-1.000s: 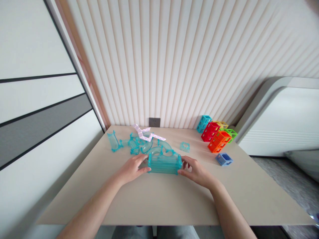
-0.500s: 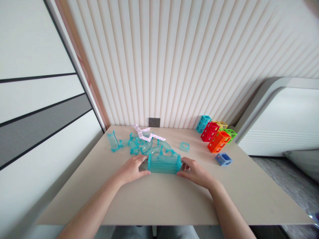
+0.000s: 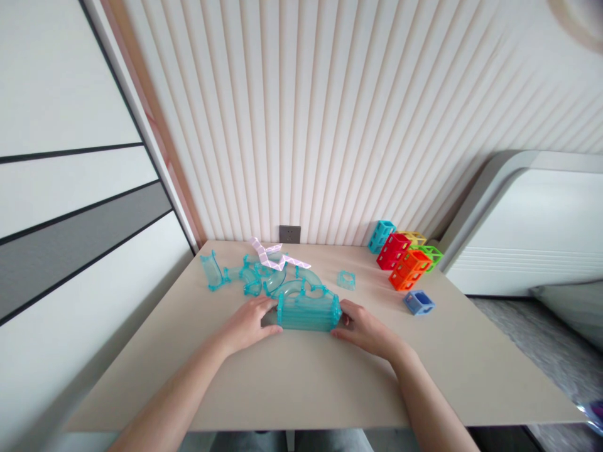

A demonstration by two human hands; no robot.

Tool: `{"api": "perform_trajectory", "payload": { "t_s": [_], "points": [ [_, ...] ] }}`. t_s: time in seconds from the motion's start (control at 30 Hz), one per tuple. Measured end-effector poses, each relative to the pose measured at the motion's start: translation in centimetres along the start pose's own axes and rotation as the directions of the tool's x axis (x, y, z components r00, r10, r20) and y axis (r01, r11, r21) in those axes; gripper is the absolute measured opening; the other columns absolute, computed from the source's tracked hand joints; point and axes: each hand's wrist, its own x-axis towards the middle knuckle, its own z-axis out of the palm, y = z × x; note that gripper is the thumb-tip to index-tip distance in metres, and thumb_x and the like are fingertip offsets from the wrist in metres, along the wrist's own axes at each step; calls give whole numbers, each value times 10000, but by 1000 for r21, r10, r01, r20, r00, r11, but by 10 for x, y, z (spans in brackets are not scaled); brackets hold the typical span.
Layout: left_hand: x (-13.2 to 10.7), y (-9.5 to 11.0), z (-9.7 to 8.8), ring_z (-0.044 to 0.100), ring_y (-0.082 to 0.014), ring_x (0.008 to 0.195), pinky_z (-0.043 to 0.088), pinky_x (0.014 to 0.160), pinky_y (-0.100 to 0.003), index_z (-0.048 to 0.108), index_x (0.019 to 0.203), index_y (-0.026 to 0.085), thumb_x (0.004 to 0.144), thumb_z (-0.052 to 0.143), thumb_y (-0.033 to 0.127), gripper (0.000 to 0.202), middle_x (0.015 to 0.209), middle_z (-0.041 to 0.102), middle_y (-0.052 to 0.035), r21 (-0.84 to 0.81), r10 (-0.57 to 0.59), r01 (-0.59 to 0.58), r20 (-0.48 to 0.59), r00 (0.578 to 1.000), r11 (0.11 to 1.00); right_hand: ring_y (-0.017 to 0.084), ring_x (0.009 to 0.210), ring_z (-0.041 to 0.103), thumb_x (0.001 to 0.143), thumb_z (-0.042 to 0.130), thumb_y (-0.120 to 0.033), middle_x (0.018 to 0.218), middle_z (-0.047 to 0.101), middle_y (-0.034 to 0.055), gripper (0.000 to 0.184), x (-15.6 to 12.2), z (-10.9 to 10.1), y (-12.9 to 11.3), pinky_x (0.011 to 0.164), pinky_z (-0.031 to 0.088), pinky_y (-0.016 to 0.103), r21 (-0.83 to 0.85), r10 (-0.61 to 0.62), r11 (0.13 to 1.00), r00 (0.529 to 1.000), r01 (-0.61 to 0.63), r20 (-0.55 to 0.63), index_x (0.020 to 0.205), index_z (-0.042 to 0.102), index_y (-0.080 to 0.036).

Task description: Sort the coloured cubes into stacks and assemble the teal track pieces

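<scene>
A stack of clear teal plastic track pieces (image 3: 308, 313) lies near the middle of the table, its long side facing me. My left hand (image 3: 257, 319) holds its left end, thumb at the front and fingers behind. At the right end, my right hand (image 3: 357, 324) grips it the same way, with some fingers curled in. Just behind the stack are loose curved teal track pieces (image 3: 276, 282). A pale pink folded strip with triangle markings (image 3: 274, 260) rests on top of them. One small square teal piece (image 3: 346, 280) lies apart, beyond my right hand.
At the back right stand cyan (image 3: 381, 236), red (image 3: 393, 251) and orange (image 3: 409, 270) block frames, with green (image 3: 431, 256) and yellow ones behind. A blue square frame (image 3: 419, 302) sits nearer. The ribbed wall (image 3: 264, 125) with a socket (image 3: 289, 234) borders the table's back edge.
My view has shifted slightly. Both hands keep their hold on the ends of the teal stack, which stays in about the same place.
</scene>
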Motion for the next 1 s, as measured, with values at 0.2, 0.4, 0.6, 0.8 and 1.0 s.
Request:
{"api": "perform_trajectory", "payload": {
  "t_s": [0.2, 0.4, 0.6, 0.8, 1.0],
  "points": [
    [0, 0, 1, 579, -302, 1251, 424, 1080, -396, 663, 1211, 266, 793, 768, 384, 447, 1271, 690, -64, -59, -7, 7, -1, 1000, 998, 158, 740, 550, 805, 725, -275, 853, 592, 1, 187, 1, 0, 1, 688, 434, 264, 17, 0, 1000, 1000, 0, -5, 849, 556, -206],
    [1, 4, 2, 642, -262, 1054, 481, 952, -356, 676, 1139, 244, 783, 769, 357, 385, 1102, 710, -53, -115, -49, 48, -4, 999, 992, 159, 741, 562, 791, 735, -273, 828, 592, -13, 193, 0, -2, 3, 678, 434, 261, 85, 33, 996, 999, -33, -2, 855, 567, -204],
    [5, 12, 0, 644, -237, 916, 494, 852, -329, 668, 1039, 209, 777, 754, 360, 314, 984, 693, -44, -133, -90, 91, 11, 996, 987, 166, 745, 589, 773, 753, -278, 807, 610, -12, 200, 1, -10, 5, 679, 454, 263, 186, 86, 979, 996, -86, 9, 843, 582, -202],
    [17, 21, -5, 649, -245, 928, 484, 878, -339, 661, 1040, 216, 762, 756, 395, 344, 983, 696, -44, -127, -92, 93, 14, 996, 988, 171, 767, 598, 768, 748, -278, 818, 619, -8, 188, -2, -20, 7, 688, 458, 262, 181, 87, 980, 996, -85, -6, 849, 595, -206],
    [39, 41, -10, 662, -256, 908, 490, 846, -330, 672, 1014, 201, 754, 746, 391, 330, 954, 707, -54, -112, -81, 84, 29, 996, 990, 174, 767, 616, 786, 721, -296, 830, 643, -5, 165, -4, -38, 17, 681, 465, 261, 170, 97, 981, 995, -95, -5, 893, 627, -213]
  ]
}}
